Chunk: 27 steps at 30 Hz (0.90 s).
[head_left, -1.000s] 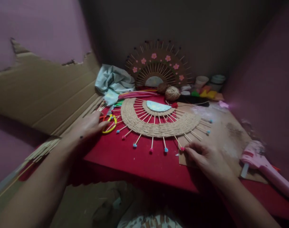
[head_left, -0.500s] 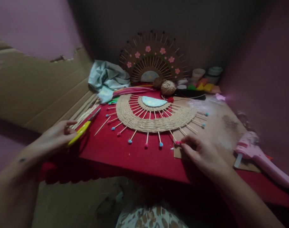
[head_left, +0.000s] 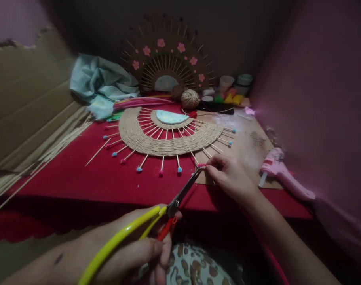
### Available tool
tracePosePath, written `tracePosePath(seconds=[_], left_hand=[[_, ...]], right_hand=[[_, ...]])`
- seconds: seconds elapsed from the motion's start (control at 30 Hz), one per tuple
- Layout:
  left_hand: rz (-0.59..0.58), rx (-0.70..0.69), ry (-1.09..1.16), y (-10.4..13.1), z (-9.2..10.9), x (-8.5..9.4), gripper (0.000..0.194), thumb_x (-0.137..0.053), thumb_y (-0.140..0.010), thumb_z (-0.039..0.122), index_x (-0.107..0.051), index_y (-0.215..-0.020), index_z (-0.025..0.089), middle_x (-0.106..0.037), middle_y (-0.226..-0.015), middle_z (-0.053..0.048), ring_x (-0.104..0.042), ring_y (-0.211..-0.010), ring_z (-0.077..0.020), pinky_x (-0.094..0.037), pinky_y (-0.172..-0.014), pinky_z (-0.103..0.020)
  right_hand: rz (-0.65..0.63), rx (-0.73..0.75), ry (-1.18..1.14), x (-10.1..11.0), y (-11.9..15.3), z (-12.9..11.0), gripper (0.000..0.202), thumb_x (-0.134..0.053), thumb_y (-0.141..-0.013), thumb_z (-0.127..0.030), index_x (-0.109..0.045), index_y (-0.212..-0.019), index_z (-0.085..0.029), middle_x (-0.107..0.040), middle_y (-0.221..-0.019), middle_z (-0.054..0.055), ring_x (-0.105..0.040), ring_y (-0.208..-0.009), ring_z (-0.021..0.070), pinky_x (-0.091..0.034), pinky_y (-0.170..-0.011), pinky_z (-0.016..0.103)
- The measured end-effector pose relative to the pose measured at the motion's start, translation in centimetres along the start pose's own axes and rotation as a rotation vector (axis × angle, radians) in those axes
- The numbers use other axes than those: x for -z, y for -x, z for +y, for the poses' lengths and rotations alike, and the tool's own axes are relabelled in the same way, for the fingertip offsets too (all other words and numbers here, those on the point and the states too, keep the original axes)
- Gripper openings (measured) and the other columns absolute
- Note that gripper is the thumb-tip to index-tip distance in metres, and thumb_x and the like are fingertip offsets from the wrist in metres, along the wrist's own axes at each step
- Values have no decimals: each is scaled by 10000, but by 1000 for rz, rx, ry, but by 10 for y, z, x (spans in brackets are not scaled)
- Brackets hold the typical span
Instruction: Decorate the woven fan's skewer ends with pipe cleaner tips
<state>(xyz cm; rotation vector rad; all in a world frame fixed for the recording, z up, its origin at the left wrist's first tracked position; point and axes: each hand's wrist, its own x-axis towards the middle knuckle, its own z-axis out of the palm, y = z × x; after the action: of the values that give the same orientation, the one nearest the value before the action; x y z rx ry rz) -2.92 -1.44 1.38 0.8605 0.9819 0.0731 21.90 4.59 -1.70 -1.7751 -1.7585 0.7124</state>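
My left hand (head_left: 135,255) grips a pair of scissors (head_left: 173,206) with yellow handles and a red part near the pivot. Their blades point up and right, tips at the pink strand (head_left: 202,165). Whether the blades touch the strand I cannot tell. My right hand (head_left: 232,178) pinches this strand between thumb and fingertips, at the end of one stick of a woven half-round piece (head_left: 168,147). Pink and blue tufts cap many of its sticks, and a pale blue half disc (head_left: 171,116) sits at its centre.
A pink glue gun (head_left: 277,166) lies on cardboard (head_left: 242,138) at right. Loose thin sticks (head_left: 46,160) lie at left. Behind are a twine ball (head_left: 190,99), a crumpled cloth (head_left: 103,79), cups (head_left: 227,83) and a flowered half-round piece (head_left: 168,59) against the wall.
My left hand has brought the scissors from the left side of the table to the strand at my right fingertips. My right hand keeps its pinch. The view has shifted right.
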Motion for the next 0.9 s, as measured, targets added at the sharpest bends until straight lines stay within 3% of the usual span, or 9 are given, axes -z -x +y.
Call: tracePosePath(seconds=[0.1,0.27,0.43,0.57,0.9], left_hand=[[-93,86,-17,-10,10,-3,212,-506,-824,308,-624,-792,135,-694,-719,-117,-605,-556,-137,-427,-484,-201],[-58,-17,128,-33,6,-11,228,-552,-739,348,-602,-724,126,-663,-609,-103,-606,-510,-151,-457,-496,-221],[-81,17,189,-51,9,-21,262,-575,-689,386,-606,-678,125,-647,-524,-89,-593,-434,-143,-434,-433,-198],[-95,-32,208,-51,12,-28,266,-574,-684,365,-641,-712,109,-687,-610,-119,-636,-482,-171,-454,-450,-216],[21,-61,242,-54,6,-41,248,-600,-658,284,-649,-766,66,-704,-773,-196,-690,-654,-235,-538,-650,-322]], right_hand=[[5,-1,7,1,0,1,136,-511,-782,-230,-614,-706,-183,-616,-650,18,-518,-571,124,-330,-531,234],[23,-6,7,2,0,-2,123,-527,-779,-217,-597,-683,-183,-575,-571,-6,-489,-524,112,-310,-521,228],[46,29,4,1,0,-1,126,-531,-768,-187,-583,-654,-174,-554,-564,-10,-472,-537,105,-304,-537,227],[54,47,-18,0,-1,1,124,-528,-759,-172,-584,-649,-172,-544,-564,-15,-457,-537,100,-299,-540,227],[40,69,-24,2,-3,2,121,-524,-744,-170,-617,-669,-175,-588,-594,-5,-495,-566,113,-316,-555,228]])
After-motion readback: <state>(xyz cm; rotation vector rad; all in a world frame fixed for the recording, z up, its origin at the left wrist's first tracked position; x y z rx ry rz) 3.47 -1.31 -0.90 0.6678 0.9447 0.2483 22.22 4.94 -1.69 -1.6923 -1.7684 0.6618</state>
